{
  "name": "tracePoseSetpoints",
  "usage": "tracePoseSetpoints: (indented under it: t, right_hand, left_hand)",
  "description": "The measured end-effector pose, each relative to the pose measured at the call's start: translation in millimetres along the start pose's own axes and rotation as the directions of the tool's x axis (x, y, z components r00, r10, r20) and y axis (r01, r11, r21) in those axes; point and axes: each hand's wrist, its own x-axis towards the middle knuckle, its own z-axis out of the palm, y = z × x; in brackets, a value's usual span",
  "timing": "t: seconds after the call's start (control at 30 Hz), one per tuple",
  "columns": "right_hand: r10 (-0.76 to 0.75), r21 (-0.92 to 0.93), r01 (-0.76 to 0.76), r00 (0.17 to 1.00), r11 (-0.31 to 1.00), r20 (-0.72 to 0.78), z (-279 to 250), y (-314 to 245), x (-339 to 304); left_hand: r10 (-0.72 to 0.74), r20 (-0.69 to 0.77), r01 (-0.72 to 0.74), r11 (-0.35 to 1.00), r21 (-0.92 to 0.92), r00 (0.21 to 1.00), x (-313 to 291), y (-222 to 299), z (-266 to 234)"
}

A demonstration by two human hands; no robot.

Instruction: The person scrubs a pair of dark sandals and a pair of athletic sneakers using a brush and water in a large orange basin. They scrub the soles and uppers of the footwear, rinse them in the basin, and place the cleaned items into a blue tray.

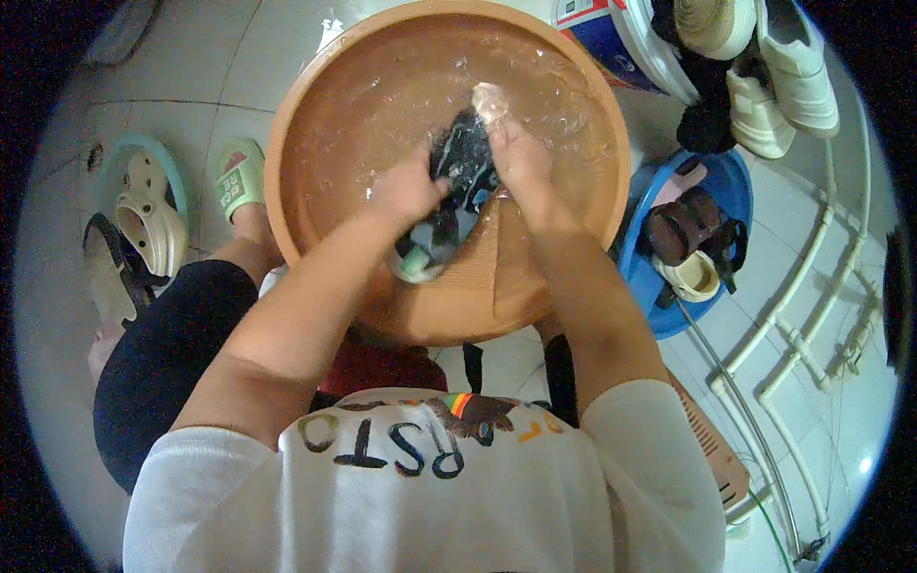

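Observation:
A dark shoe (465, 167) with a pale sole edge and a green patch near its lower end is held over a large round orange-brown basin (279, 181) with water in it. My left hand (409, 189) is closed on the shoe's left side, thumb lying across it. Against the far right side of the shoe, my right hand (519, 158) is closed too, its fingers partly hidden. A pale, shiny patch shows at its fingertips; I cannot tell what it is. Below the shoe, the basin has a ridged washboard section (463, 282).
To the right stands a blue basin (638, 224) with several shoes in it. White sneakers (798, 81) hang or stand at the upper right beside a white bucket (626, 43). White pipes (793, 258) run along the right. At left are cream clogs (158, 224) and a foot in a green slipper (241, 177).

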Motion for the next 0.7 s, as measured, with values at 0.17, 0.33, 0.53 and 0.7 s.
tracePoseSetpoints:
  t: [0.17,0.33,0.53,0.7]
  right_hand:
    - [0.109,0.281,-0.016,0.942,0.960,-0.319,27,33,-23]
    - [0.191,0.387,-0.001,0.871,0.922,-0.452,45,53,-28]
    - [0.318,0.726,-0.184,0.947,0.663,-0.051,38,55,-53]
    - [0.463,0.762,-0.296,0.886,0.576,-0.005,57,36,-58]
  left_hand:
    - [0.227,-0.147,-0.194,0.958,0.210,0.963,-5,24,-31]
    - [0.277,-0.065,-0.265,0.784,-0.561,0.959,-1,-20,25]
    - [0.097,0.188,0.008,0.869,-0.494,0.977,-14,-17,29]
    - [0.126,0.282,0.144,0.625,-0.767,0.951,-26,-15,14]
